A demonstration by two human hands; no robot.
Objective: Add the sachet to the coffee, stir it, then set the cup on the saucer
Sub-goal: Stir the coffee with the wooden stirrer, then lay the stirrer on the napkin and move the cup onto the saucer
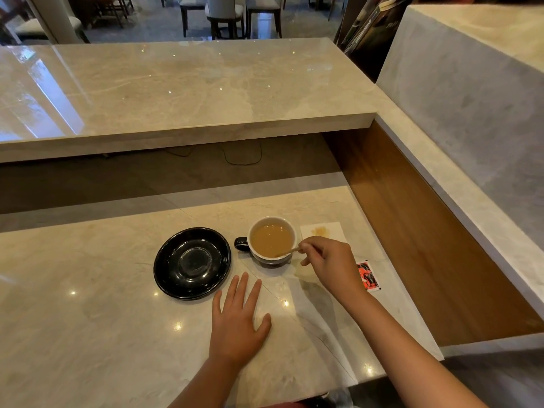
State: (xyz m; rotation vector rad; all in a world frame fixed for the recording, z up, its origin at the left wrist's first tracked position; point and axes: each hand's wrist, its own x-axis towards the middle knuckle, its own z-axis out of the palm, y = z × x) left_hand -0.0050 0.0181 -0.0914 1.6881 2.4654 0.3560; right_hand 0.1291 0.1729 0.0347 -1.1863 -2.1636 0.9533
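Resting flat at lower centre, left hand (238, 322), fingers spread on desk (88, 334). Pinching stirrer (287, 252) in cup (271, 241), right hand (329, 265) risking slopping coffee, nudging cup off-balance beside saucer (192, 262); sachet (367, 275) lying right.

Café or hotel lounge: two-tier marble service counter (188, 83), dining chairs (223, 13) on polished floor beyond.
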